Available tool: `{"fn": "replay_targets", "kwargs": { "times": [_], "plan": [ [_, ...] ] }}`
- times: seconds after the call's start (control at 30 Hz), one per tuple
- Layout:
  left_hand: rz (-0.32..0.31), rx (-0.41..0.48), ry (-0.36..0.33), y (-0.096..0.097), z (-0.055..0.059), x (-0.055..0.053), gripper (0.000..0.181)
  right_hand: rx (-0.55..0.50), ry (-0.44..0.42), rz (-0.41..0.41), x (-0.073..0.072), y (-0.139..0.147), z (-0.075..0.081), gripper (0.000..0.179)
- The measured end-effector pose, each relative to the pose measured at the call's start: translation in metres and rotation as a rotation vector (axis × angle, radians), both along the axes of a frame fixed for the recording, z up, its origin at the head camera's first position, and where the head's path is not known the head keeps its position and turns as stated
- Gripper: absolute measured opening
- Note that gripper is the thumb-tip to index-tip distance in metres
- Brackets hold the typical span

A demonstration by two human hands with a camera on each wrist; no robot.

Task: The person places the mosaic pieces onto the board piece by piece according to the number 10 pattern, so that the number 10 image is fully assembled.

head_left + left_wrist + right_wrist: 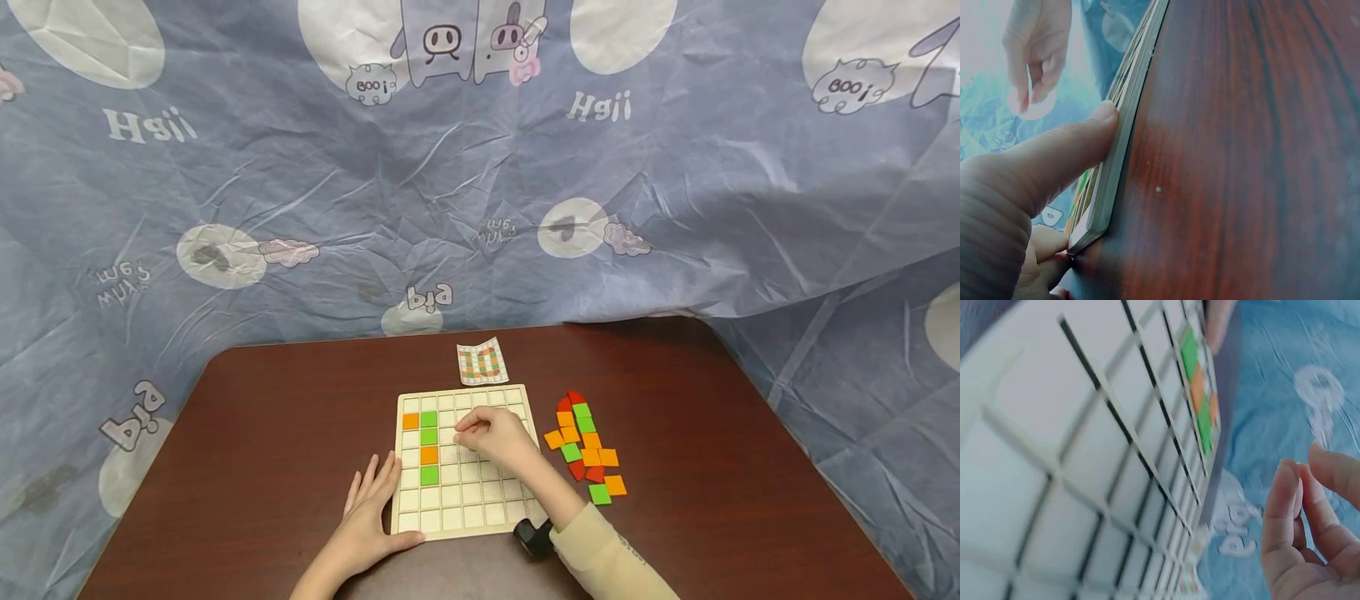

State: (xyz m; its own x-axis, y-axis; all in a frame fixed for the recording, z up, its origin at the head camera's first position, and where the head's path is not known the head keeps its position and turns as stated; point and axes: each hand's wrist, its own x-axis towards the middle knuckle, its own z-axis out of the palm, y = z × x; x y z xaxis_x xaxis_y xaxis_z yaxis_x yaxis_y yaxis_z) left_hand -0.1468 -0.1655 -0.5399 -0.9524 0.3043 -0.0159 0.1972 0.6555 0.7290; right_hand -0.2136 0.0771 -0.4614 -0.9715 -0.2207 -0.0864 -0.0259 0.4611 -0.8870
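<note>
A pale gridded board (472, 492) lies on the table, with a few orange and green square tiles (428, 437) in its left columns. My left hand (367, 517) rests at the board's near left corner, thumb against the front edge and straight fingers along the left side. Over the middle of the board hovers my right hand (495, 437), its fingers loosely bent. In the right wrist view, the right hand (1313, 531) has its thumb slightly apart from the other fingertips, and no tile shows between them.
Loose orange, green and red pieces (591, 457), some with curved edges, lie right of the board. Behind it is a small patterned card (482, 362). A black object (532, 537) sits by the right wrist. Patterned cloth (375, 192) hangs behind the table (300, 417).
</note>
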Motion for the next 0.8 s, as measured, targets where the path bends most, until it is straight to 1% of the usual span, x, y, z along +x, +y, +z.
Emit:
{"fn": "replay_targets", "kwargs": {
  "times": [0.03, 0.17, 0.27, 0.4, 0.53, 0.67, 0.8],
  "plan": [
    [-0.002, 0.001, 0.005, 0.0, 0.0, 0.0, 0.115, -0.024, -0.013, -0.015, -0.001, 0.005, 0.003, 0.013],
    [-0.003, -0.01, -0.012, -0.001, 0.0, 0.0, 0.116, -0.117, -0.057, -0.081, -0.004, 0.029, 0.009, 0.018],
    [-0.001, -0.023, -0.031, -0.001, 0.0, 0.0, 0.116, -0.143, -0.08, -0.131, -0.005, 0.05, 0.012, 0.021],
    [0.0, -0.023, -0.029, -0.001, 0.0, 0.0, 0.116, -0.138, -0.101, -0.191, -0.005, 0.081, 0.013, 0.027],
    [-0.002, -0.005, -0.012, -0.001, 0.001, 0.0, 0.116, -0.13, -0.103, -0.218, -0.001, 0.113, 0.011, 0.037],
    [-0.004, 0.0, -0.005, 0.0, 0.002, 0.0, 0.116, -0.086, -0.099, -0.243, 0.006, 0.146, 0.006, 0.045],
    [-0.002, 0.002, 0.006, 0.0, 0.002, 0.001, 0.115, -0.068, -0.108, -0.277, 0.014, 0.172, -0.003, 0.047]
  ]
}}
